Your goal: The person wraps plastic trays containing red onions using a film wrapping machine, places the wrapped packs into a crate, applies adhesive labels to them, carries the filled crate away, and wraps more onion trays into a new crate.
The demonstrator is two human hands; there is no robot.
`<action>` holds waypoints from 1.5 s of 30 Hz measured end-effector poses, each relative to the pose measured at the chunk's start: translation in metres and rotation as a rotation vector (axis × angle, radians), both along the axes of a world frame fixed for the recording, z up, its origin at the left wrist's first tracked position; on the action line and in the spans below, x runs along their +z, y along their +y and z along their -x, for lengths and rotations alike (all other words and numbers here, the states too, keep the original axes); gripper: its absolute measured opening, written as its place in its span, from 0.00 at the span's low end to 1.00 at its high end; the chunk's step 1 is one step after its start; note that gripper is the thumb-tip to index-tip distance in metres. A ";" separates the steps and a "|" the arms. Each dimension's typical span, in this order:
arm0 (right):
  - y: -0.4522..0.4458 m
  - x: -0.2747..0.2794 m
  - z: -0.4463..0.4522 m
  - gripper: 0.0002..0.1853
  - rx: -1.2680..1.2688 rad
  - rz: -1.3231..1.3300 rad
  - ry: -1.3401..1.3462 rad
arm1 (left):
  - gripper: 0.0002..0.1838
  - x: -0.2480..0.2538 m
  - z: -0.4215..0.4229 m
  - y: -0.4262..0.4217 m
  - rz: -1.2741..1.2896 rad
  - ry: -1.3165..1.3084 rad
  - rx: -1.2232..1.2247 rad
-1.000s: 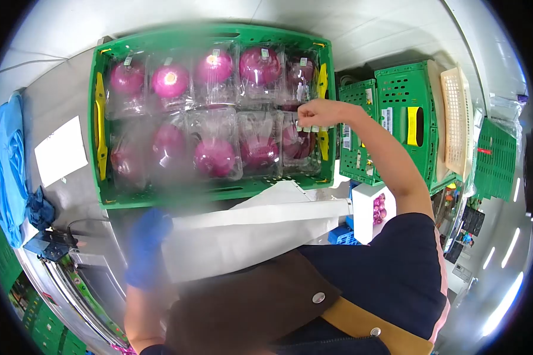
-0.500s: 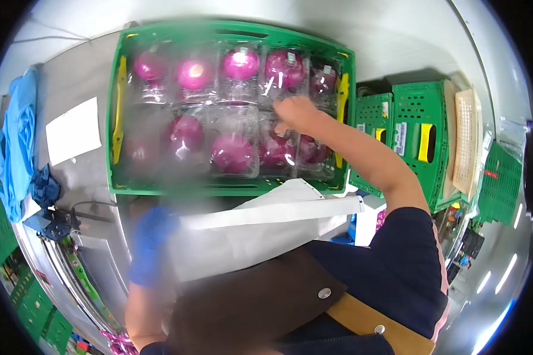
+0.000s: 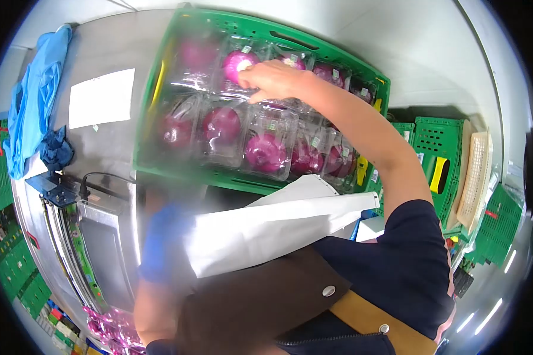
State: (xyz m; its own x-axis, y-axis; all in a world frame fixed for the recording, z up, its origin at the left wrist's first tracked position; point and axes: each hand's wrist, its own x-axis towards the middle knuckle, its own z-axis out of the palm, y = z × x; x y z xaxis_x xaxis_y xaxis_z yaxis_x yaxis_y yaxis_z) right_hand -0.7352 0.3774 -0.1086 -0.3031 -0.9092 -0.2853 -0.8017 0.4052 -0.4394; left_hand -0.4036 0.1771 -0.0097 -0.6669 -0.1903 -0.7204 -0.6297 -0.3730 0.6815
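Note:
My right hand (image 3: 272,80), bare, hovers over or touches the second pack in the back row of a green crate (image 3: 320,38). Its fingers point left, the thumb apart; I see nothing between them. The crate holds two rows of clear plastic packs, each with a round purple vegetable (image 3: 265,152) resembling a red onion. Small pale labels (image 3: 336,74) show on several packs. In a blue glove, my left hand (image 3: 160,239) is smeared by blur. It is at the left end of a white paper sheet (image 3: 272,225), seemingly gripping it; the fingertips are unclear.
Green crates (image 3: 438,139) with a cream basket (image 3: 472,171) stand at the right. On the left are a white paper (image 3: 100,97), blue plastic (image 3: 38,100) and a metal device (image 3: 103,236) with a cable. Shiny pink wrap (image 3: 115,328) lies at lower left.
My right hand has moved left, from the packs near the crate's right end to the second back pack, where a small label now shows. The view has turned, tilting the crate.

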 end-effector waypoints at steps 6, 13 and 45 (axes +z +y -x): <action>-0.075 -0.019 -0.018 0.16 0.123 -0.137 -0.175 | 0.10 -0.004 -0.012 -0.010 0.024 0.001 0.063; -0.080 -0.021 -0.016 0.21 0.142 -0.018 0.276 | 0.08 -0.003 -0.026 -0.027 0.052 -0.046 0.090; -0.093 -0.040 -0.108 0.18 -0.342 0.593 0.115 | 0.21 -0.103 0.069 -0.330 0.682 0.479 0.776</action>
